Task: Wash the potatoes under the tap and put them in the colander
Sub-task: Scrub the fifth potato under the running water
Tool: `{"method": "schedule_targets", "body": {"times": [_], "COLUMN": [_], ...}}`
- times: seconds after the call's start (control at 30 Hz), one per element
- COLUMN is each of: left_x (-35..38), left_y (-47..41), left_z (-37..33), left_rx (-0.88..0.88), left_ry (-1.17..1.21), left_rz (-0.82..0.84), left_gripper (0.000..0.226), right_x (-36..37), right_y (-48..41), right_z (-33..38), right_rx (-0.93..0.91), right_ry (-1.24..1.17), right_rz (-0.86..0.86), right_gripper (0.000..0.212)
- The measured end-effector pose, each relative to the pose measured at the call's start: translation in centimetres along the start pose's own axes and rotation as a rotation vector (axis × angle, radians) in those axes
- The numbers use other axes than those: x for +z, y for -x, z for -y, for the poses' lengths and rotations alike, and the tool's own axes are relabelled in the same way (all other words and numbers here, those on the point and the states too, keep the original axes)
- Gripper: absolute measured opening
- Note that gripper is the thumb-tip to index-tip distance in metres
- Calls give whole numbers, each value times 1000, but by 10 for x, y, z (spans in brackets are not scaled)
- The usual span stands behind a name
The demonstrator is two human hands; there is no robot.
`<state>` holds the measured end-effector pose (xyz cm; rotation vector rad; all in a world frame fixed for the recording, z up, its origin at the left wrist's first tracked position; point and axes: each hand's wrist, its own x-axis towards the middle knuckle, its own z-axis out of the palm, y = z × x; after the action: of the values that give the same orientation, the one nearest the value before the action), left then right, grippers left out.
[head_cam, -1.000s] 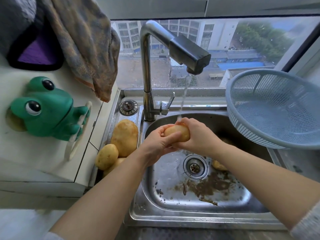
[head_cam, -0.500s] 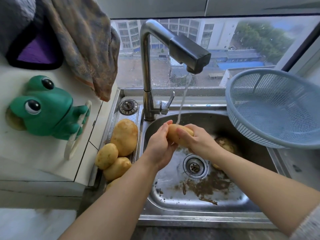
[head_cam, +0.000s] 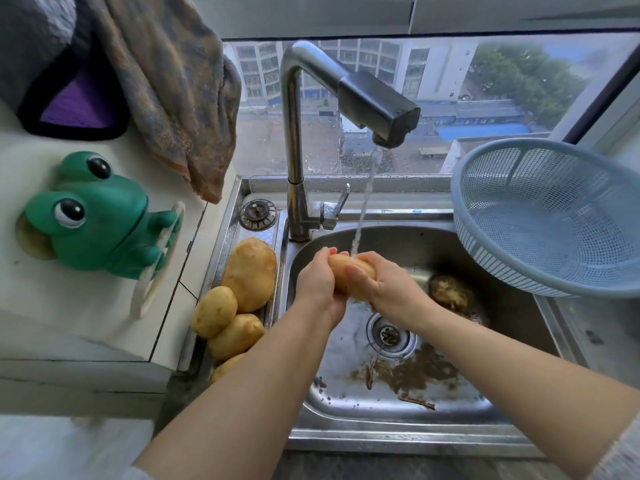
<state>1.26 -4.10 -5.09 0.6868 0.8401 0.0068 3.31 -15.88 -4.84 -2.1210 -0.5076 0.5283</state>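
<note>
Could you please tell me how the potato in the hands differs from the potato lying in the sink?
The held potato sits under the water stream, gripped by the left hand and right hand; the sink potato lies untouched on the basin floor, right of the drain. The held potato looks smooth and pale yellow; the sink potato is brown and patchy, seemingly dirty. Neither is in the colander yet.

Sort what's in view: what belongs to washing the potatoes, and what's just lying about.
For the job:
- potato, gripped by left hand and right hand
- tap, running
- sink
- colander
- pile of potatoes left of the sink
- dirty potato in the sink

Lying about:
- green frog holder
- hanging towel
- sink plug
- purple-and-black pad
</note>
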Motion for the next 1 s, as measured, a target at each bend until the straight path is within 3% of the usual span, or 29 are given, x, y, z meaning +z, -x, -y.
{"method": "schedule_targets", "body": {"times": [0.1,0.2,0.3,0.43,0.5,0.67,0.87,1.0], "left_x": [0,1,-6,-16,-14,-6,-13,-12], "left_y": [7,20,21,18,16,15,22,23], "left_z": [0,6,14,10,7,1,-10,-8], "left_rx": [19,171,366,382,371,258,112,144], "left_ry": [-21,-283,-561,-640,-597,-461,-447,-520], "left_rz": [62,172,304,334,281,220,240,225], "left_gripper": [22,23,24,30,28,21,22,23], "right_x": [-3,-5,-10,-12,-12,-9,-17,-10], "right_y": [1,-2,-5,-3,-2,-4,1,-2], "right_z": [1,2,5,13,18,24,15,17], "right_rx": [44,256,511,623,600,283,199,225], "right_ry": [-79,-313,-545,-605,-594,-300,-316,-309], "right_rz": [-21,-48,-39,55,57,3,163,76], "right_gripper": [66,51,51,60,56,37,28,22]}}
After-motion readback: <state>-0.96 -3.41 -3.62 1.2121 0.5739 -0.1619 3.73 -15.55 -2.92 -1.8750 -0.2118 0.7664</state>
